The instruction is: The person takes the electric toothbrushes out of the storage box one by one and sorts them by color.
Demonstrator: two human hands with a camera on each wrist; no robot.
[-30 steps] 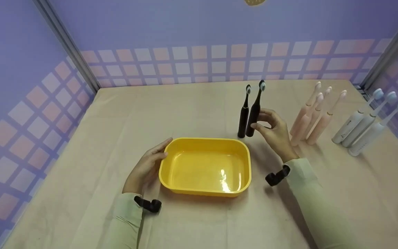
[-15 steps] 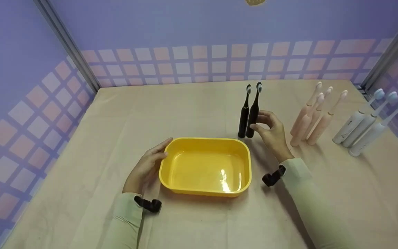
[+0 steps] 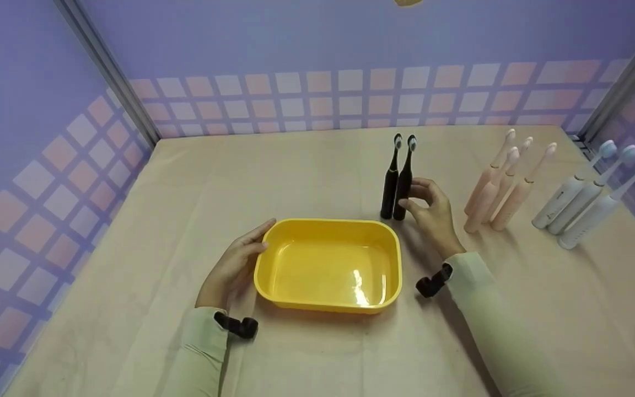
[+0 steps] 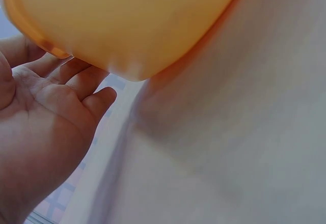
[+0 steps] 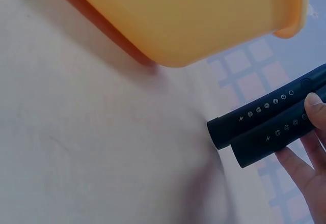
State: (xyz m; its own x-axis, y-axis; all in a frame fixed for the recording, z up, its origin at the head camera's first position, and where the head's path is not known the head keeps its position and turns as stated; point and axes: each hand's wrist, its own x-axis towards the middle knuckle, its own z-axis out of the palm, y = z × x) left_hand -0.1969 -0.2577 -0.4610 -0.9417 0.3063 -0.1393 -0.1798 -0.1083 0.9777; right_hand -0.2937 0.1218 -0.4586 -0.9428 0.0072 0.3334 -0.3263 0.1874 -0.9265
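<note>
My right hand (image 3: 433, 212) pinches the handle of a black electric toothbrush (image 3: 403, 187) between thumb and fingers. That toothbrush stands upright close beside a second black electric toothbrush (image 3: 389, 190); in the right wrist view their handles lie side by side, small icons showing on both. My left hand (image 3: 237, 264) holds the left end of a yellow plastic bin (image 3: 326, 307), thumb at the rim and fingers round the outer back corner. Nothing lies inside the bin. In the left wrist view the fingers (image 4: 76, 76) reach behind the bin's wall, and the thumb is mostly out of view.
To the right stand several pink electric toothbrushes (image 3: 507, 204) in a cluster. Farther right are three white electric toothbrushes (image 3: 576, 204) with bluish heads. A pale cloth (image 3: 185, 182) covers the table, and purple walls with a tile pattern (image 3: 317, 99) border it.
The right-hand toothbrush has shifted slightly left and down, its tilt straightening beside the other black one. My right hand moved left with it. The left hand and bin stay put.
</note>
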